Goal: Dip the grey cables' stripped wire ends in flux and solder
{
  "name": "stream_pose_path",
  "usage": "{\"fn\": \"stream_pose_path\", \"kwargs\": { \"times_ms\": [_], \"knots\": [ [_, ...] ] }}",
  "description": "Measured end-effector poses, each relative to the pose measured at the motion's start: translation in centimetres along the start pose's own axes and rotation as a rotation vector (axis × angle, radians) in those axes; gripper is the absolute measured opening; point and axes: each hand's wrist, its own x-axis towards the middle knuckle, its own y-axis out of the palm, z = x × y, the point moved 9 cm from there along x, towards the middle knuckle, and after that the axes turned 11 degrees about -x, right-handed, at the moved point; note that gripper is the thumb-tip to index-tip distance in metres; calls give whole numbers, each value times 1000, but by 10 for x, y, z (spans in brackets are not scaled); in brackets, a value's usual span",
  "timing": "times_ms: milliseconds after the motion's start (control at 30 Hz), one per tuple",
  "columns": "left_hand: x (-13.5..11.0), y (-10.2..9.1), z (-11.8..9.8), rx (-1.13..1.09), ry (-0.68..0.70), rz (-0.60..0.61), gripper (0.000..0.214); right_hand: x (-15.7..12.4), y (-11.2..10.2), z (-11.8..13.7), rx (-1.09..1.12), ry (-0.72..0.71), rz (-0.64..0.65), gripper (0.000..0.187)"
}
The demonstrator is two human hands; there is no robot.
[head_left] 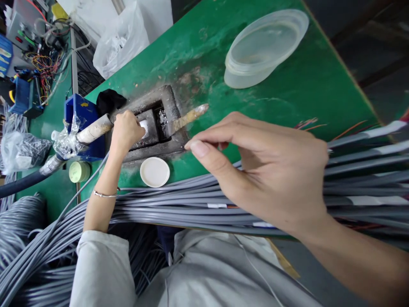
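Right hand (265,170): raised in the near foreground above a bundle of long grey sheathed cables (179,196) laid along the front edge of the green-topped bench (326,85). Its grip is pressed together, thumb tip against forefinger; whether anything thin lies between them cannot be determined.

Left hand (128,131): fingers curled inward at the left part of a soiled, dark grey rectangular frame (153,148) set on the bench. Its grip faces away from view; whether it pinches anything cannot be told. A silver bangle (105,195) sits on the wrist.

The frame surrounds a grey block (153,130) bearing a white patch, partly hidden by the left hand. A brownish stick with a whitish tip (190,119) extends from the frame's right side, pointing toward the right hand. A shallow round white dish (155,172) lies just beside the frame, on the cable side.

Left of the hand, a pale stained cylinder (94,129) stands against a blue holder (84,106). A translucent oval plastic tub (246,79) occupies the far right of the bench.
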Motion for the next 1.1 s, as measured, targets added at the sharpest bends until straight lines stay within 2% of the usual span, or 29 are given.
{"fn": "stream_pose_path", "kwargs": {
  "times_ms": [67,167,300,400,500,733,1100],
  "knots": [
    [-2,-3,-1,-14,8,-11,26,0,0,0,10,-3,-5,17],
    [-16,-16,-6,-104,48,-59,16,1,-1,0,33,-13,-21,15],
    [-56,-39,-7,-514,78,-128,11,1,-2,-1,36,-19,-43,12],
    [-88,-46,-3,-818,59,-160,15,1,-1,1,17,-49,-63,12],
    [-112,-49,-3,-990,73,-201,15,0,0,2,19,-65,-85,10],
    [-141,-51,-8,-1154,110,-217,15,-3,8,2,-1,-35,-9,11],
    [-164,-56,-10,-1209,127,-249,17,-4,12,2,57,-28,2,15]
  ]
}}
